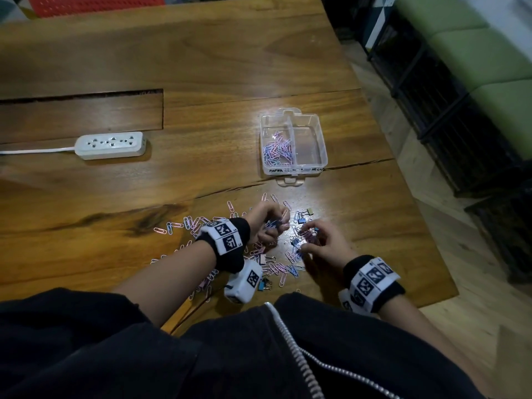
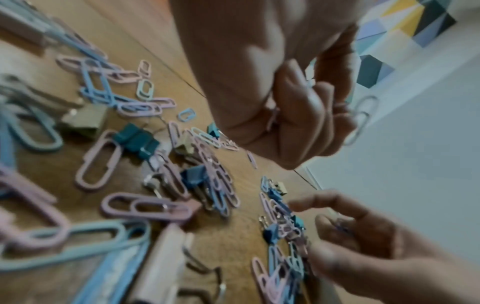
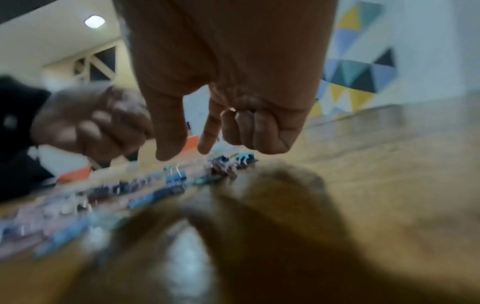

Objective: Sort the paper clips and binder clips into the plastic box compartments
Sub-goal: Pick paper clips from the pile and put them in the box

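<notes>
A wooden tabletop point(image 1: 201, 67) is filling most of the head view, with a long crack running across it just below the box. At the far right of the frame, green cushions point(image 1: 489, 53) are sitting above dark shelving. A black zip jacket point(image 1: 201, 355) is covering the bottom of the frame.

A white power strip point(image 1: 110, 145) is lying at left centre, its long axis running left to right and its cable leaving toward the left edge.

The clear plastic box point(image 1: 322, 142) is standing right of centre, well apart from the strip, its long sides running up the frame. A divider is splitting it in two: pink and blue paper clips point(image 1: 277, 149) are lying in the left compartment. Handwriting on the near wall is reading "PAPER" under that side; the rest is too blurred to read.

Below the box, loose clips point(image 1: 198, 226) are spreading across the lower centre, pointing every way, mixed with small blue and beige binder clips point(image 2: 137, 139).

The left hand point(image 1: 266, 223) is hanging over the pile with fingers curled around a bunch of paper clips; in the left wrist view one pale clip point(image 2: 362, 119) is sticking out of the fist. The right hand point(image 1: 325, 243) is sitting just beside it, thumb and forefinger reaching down to the clips; whether it is gripping any, I cannot tell.

Both wrists are wearing black bands with black-and-white square markers point(image 1: 226, 234).
</notes>
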`<move>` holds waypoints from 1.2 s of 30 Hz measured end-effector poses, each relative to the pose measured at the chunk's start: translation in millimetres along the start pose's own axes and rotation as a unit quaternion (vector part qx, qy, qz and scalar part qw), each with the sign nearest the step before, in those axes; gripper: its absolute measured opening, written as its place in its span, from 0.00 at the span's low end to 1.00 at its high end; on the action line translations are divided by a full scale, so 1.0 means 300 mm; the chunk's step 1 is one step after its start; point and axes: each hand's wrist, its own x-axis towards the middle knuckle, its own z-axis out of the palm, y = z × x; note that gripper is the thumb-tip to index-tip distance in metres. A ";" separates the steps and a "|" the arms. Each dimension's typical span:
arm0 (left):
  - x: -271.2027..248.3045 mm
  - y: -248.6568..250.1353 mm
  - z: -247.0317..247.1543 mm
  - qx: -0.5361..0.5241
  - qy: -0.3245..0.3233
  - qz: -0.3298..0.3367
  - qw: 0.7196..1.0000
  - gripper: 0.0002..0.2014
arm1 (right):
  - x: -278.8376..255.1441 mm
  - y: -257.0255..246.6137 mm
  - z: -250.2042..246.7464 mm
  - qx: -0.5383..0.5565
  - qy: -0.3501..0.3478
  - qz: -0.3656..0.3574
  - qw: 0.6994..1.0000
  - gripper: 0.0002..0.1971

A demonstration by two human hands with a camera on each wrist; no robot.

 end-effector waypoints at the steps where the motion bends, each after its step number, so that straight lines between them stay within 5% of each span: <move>1: 0.000 -0.001 0.004 -0.014 -0.009 0.005 1.000 0.11 | 0.009 0.001 0.004 -0.086 0.000 0.000 0.996 0.14; 5: 0.012 0.000 0.014 -0.028 0.006 0.004 1.000 0.21 | 0.030 -0.020 0.009 -0.186 0.049 -0.036 0.981 0.09; 8: 0.023 0.002 0.016 0.018 0.056 -0.030 0.998 0.18 | 0.039 -0.017 0.014 -0.201 0.051 -0.049 0.977 0.05; 13: 0.017 -0.010 0.033 0.184 0.084 -0.049 0.978 0.08 | 0.043 0.001 0.010 -0.039 0.044 -0.031 0.998 0.05; 15: 0.014 -0.024 0.064 0.369 0.084 -0.036 0.925 0.11 | 0.030 -0.004 -0.008 0.057 0.061 -0.014 0.996 0.07; 20: 0.035 -0.075 0.124 0.744 0.092 0.037 0.660 0.24 | 0.008 -0.019 -0.059 0.224 0.123 0.031 0.966 0.10; 22: 0.048 -0.085 0.138 0.782 0.101 0.046 0.613 0.26 | 0.013 -0.018 -0.071 0.267 0.123 0.049 0.955 0.12; 27: 0.052 -0.093 0.158 0.813 0.091 0.038 0.573 0.17 | 0.016 -0.057 -0.115 0.262 0.043 0.067 0.962 0.09; 29: 0.038 -0.087 0.153 0.810 0.073 0.044 0.580 0.16 | 0.030 -0.094 -0.140 0.251 0.021 0.060 0.966 0.11; 31: 0.019 -0.070 0.131 0.774 0.070 0.036 0.628 0.13 | 0.056 -0.141 -0.166 0.247 0.010 0.055 0.967 0.12; 36: -0.023 0.021 0.023 0.417 0.098 -0.019 0.903 0.12 | 0.165 -0.303 -0.208 0.245 -0.003 0.008 0.969 0.13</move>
